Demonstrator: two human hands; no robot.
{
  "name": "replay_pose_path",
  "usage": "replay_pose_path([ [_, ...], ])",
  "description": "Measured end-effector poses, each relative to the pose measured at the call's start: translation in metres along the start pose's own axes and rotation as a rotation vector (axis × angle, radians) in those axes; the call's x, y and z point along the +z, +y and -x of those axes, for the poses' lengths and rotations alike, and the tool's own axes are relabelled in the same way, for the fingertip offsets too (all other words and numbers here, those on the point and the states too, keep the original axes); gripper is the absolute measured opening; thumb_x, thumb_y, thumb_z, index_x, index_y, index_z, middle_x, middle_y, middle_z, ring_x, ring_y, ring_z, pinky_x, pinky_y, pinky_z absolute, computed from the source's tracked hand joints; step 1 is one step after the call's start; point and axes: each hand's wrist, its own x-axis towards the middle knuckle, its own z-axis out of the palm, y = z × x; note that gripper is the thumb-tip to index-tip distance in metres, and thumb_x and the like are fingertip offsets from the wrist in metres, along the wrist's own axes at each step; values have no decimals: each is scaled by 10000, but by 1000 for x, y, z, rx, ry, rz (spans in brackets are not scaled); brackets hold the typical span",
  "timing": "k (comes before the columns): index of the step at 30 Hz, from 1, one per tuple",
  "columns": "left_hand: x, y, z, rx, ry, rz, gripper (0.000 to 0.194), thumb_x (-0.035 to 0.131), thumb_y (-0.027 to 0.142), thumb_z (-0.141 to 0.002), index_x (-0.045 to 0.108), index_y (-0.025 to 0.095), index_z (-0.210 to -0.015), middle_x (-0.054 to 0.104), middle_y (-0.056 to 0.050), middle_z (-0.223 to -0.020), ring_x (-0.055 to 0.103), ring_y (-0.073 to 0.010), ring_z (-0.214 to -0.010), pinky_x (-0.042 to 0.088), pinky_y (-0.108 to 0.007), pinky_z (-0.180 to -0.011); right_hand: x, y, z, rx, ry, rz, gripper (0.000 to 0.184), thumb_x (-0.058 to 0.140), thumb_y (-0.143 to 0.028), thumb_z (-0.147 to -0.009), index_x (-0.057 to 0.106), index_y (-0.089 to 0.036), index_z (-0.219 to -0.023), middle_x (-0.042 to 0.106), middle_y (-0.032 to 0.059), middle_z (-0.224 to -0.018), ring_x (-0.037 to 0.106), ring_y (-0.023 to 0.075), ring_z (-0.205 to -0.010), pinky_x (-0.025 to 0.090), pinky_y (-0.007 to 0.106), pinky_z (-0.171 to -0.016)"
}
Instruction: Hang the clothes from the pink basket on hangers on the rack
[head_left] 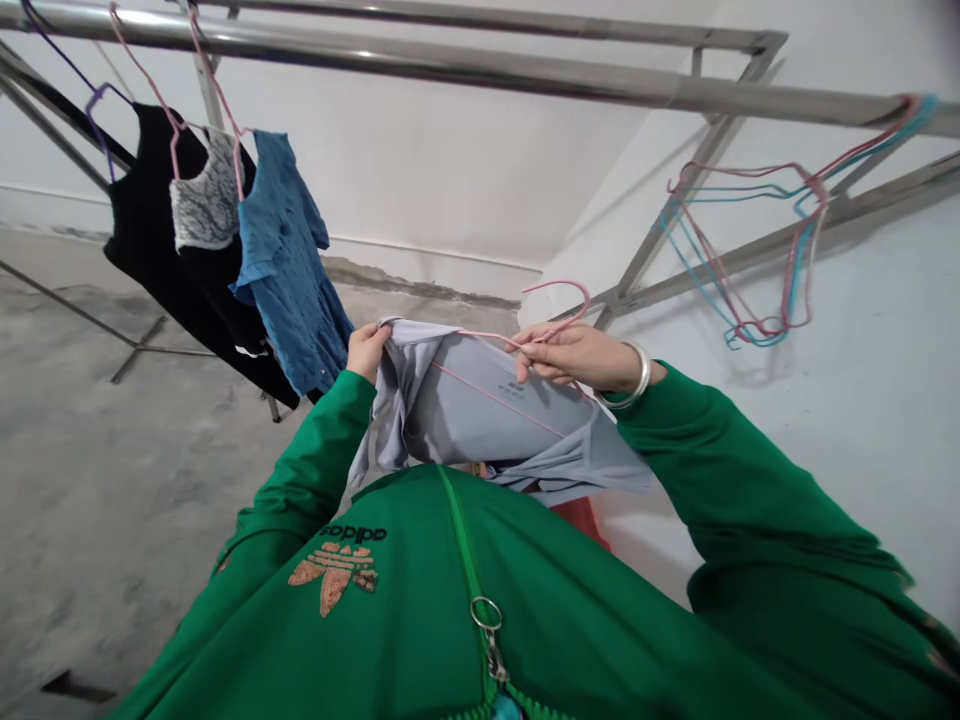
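Your left hand (pixel 367 350) pinches the neck edge of a grey shirt (pixel 480 400) in a narrow grip. Your right hand (pixel 570 358) holds a pink wire hanger (pixel 559 285) between your fingers, its wire running across the shirt between your hands. Beyond your left hand, hangers on a steel rail (pixel 450 70) carry a black dress (pixel 161 220), white lace top (pixel 206 200) and blue shirt (pixel 289 270). Past your right hand, bare wire hangers (pixel 804 250) hang from the rail.
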Motion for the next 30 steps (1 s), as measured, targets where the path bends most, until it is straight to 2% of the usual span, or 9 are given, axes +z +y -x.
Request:
replay_pose_path([
  [4,-21,-1,0,-78,-38,-1,271,664,348,-685,503,164,-567,453,52,-441,399,-66,-421,322,-202,-454,4,-2,-5,-43,34,-39,240,650,-310,-848,524,-142,-965,654,43,-737,352,17,-428,248,155,-360],
  [8,-45,-7,15,-70,-73,-32,349,682,451,-651,510,160,-564,501,41,-448,434,-64,-431,343,-190,-464,10,-10,-15,-135,84,-85,273,684,-298,-815,548,-113,-963,666,63,-755,493,47,-488,409,162,-397],
  [12,-68,-29,39,-79,-96,-96,419,709,522,-564,497,163,-522,488,37,-414,427,-65,-410,346,-192,-452,12,-31,-35,-163,74,-214,302,687,-252,-814,531,-126,-1040,685,76,-785,615,101,-593,548,214,-496],
  [15,-79,-59,55,-134,-121,-145,458,713,569,-509,487,171,-506,462,37,-377,414,-72,-372,326,-203,-421,11,-56,-55,-187,81,-269,199,636,-195,-853,547,-135,-1021,688,68,-773,635,108,-604,578,233,-521],
  [18,-87,-87,73,-202,-128,-167,495,696,624,-472,475,181,-498,449,36,-356,391,-74,-342,305,-215,-400,8,-86,-78,-214,127,-276,53,569,-148,-891,578,-98,-903,680,82,-738,652,122,-612,590,243,-524],
  [20,-93,-102,84,-241,-127,-167,511,688,646,-455,482,182,-508,454,34,-359,396,-77,-344,313,-222,-405,6,-108,-95,-225,165,-251,104,512,-124,-914,574,-77,-846,671,99,-708,675,146,-640,601,262,-542],
  [24,-111,-118,98,-278,-93,-164,522,687,658,-447,497,179,-525,468,32,-371,405,-79,-357,320,-228,-422,8,-149,-134,-273,269,-127,168,436,-104,-940,529,-70,-805,650,114,-643,697,182,-634,596,266,-532],
  [30,-146,-135,110,-267,74,-169,542,635,703,-456,492,186,-538,448,41,-376,382,-75,-361,296,-230,-430,24,-199,-206,-302,398,51,167,416,-145,-959,537,-41,-913,608,85,-527,673,181,-545,599,295,-565],
])
